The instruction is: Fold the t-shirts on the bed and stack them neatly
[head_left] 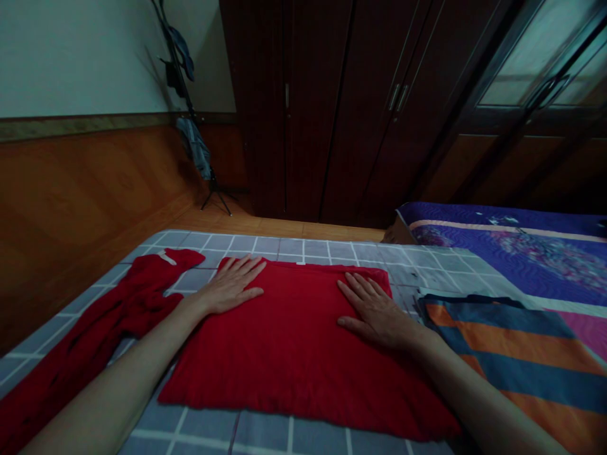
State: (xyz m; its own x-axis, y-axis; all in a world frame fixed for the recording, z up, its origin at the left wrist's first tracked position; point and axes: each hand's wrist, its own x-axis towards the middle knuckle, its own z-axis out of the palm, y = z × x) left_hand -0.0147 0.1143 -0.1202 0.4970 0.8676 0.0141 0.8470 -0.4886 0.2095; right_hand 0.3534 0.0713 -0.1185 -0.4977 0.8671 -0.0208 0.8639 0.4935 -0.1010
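Observation:
A red folded garment (294, 354), its exact kind unclear, lies spread flat on a grey checked bed cover (265, 436). My left hand (233, 284) rests palm down on its far left corner, fingers stretched out. On the far right part lies my right hand (370, 308), also flat with the fingers apart. Neither hand grips the cloth. A small white tag (300, 263) shows at the garment's far edge. Left of it, partly behind my left forearm, is a crumpled red garment (128, 297) with a white label.
Folded cloth with orange and blue stripes (526, 341) lies at the right. Beyond it is a purple flowered bedspread (512, 234). Dark wooden wardrobes (313, 126) stand past the bed's far edge. A stand (183, 82) hung with a cap and clothing is at the back left.

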